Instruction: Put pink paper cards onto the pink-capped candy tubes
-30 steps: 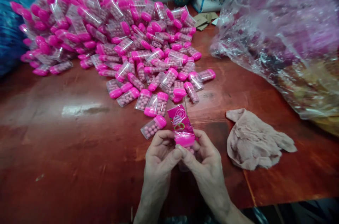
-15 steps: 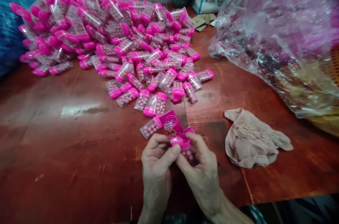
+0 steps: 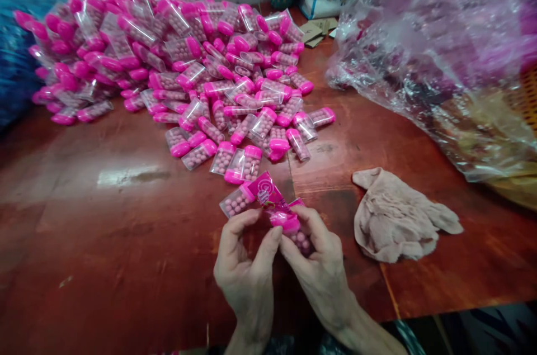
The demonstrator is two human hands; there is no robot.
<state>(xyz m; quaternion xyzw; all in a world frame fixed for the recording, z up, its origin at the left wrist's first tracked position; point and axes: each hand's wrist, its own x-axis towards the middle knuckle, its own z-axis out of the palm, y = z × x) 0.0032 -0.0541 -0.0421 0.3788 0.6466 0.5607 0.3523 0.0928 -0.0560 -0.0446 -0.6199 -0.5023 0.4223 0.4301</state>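
Observation:
A small clear container of pink balls with a bright pink cap is pinched in my right hand. A printed magenta label extends from the cap, up and to the left. My left hand is at the cap's left side, its thumb touching or very near the cap and its index finger raised apart from the thumb. Another capped container lies on the table just beyond my left fingertips, partly touching the label.
A large pile of similar containers spreads across the back left and middle of the table. A beige cloth lies at the right. Clear plastic wrapping covers the back right; a blue bag is far left.
My left index finger has moved away from the cap, and the left hand has opened slightly. The label has tilted and creased near the cap. The whole view has shifted slightly.

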